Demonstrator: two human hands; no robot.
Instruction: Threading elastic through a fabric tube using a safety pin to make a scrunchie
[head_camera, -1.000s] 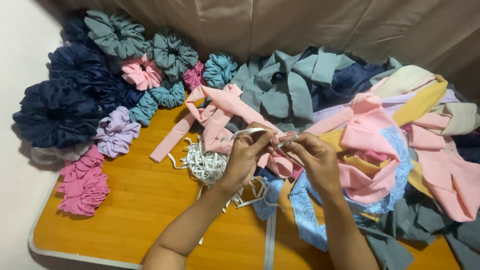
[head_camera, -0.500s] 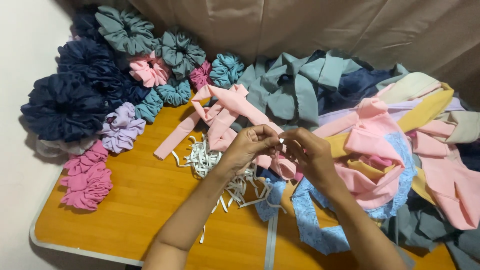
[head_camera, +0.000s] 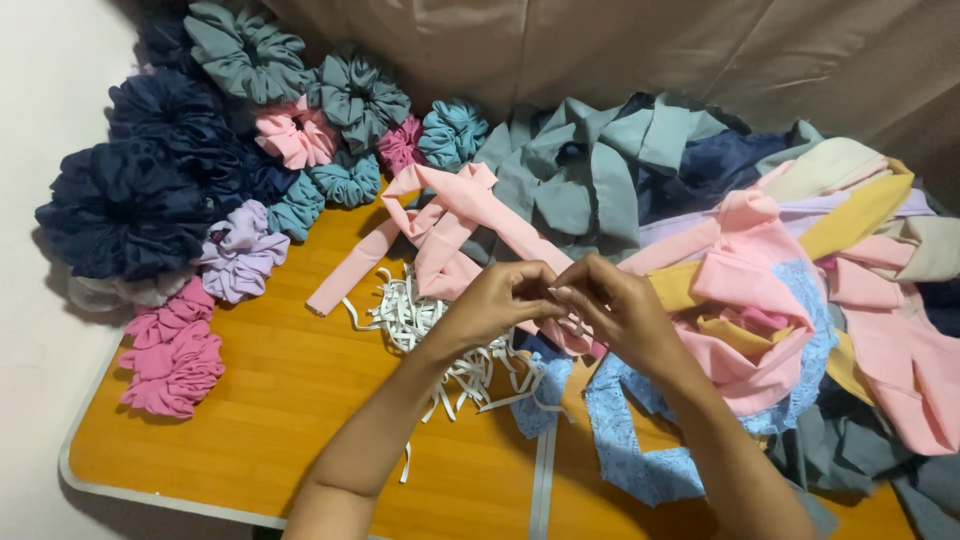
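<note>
Two hands meet over the middle of the worktop (head_camera: 300, 400), and we're working something tiny between them. Our left hand (head_camera: 495, 300) and right hand (head_camera: 620, 315) are pinched fingertip to fingertip, fingers closed on what looks like a bit of white elastic (head_camera: 425, 320), though the exact grip is hidden behind the knuckles.

What's changed over the last second: our hands have drifted a little toward the far edge and tightened together, and the loose strands that hung off the left hand now lie back on the white pile just beside it. So to us it looks like one piece has been singled out from the tangle.

The pink fabric strip (head_camera: 450, 225) lies just past our fingers, running from the middle toward the far edge. The finished scrunchies sit along the left edge and far-left corner: navy scrunchies (head_camera: 130, 200), a lilac scrunchie (head_camera: 240, 250), magenta scrunchies (head_camera: 170, 350). A blue lace strip (head_camera: 620, 440) lies under the right wrist, and the heap of mixed fabric strips (head_camera: 760, 270) covers the right side.
</note>
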